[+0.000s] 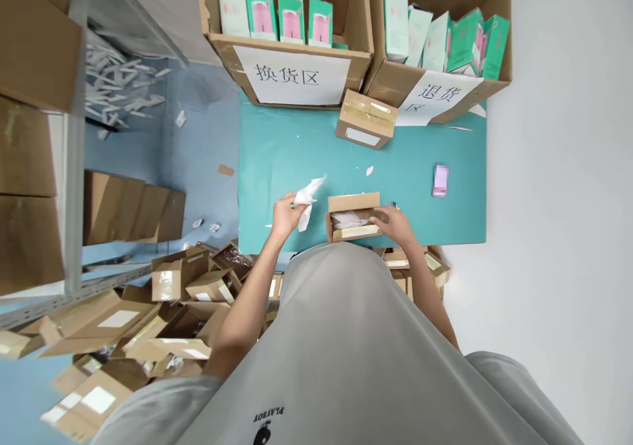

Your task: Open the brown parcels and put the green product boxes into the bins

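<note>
My left hand (287, 215) is closed on a crumpled sheet of white paper (307, 198), held above the table left of a small open cardboard box (353, 201). The box stands near the table's front edge with its back flap raised. More whitish wrapping (347, 219) lies inside it. My right hand (395, 224) grips the box's right end, thumb and fingers at the rim; the fingertips are partly hidden. A small dark thing (394, 205) shows just behind that hand, too little of it to name.
A closed carton (366, 120) stands at the back, before two big boxes (363, 43) (504, 69) of green-and-white packages. A phone-like thing (440, 180) lies on the right of the green table (277, 148). Emptied cartons (168, 333) pile up on the floor at left, beside a shelf (74, 168).
</note>
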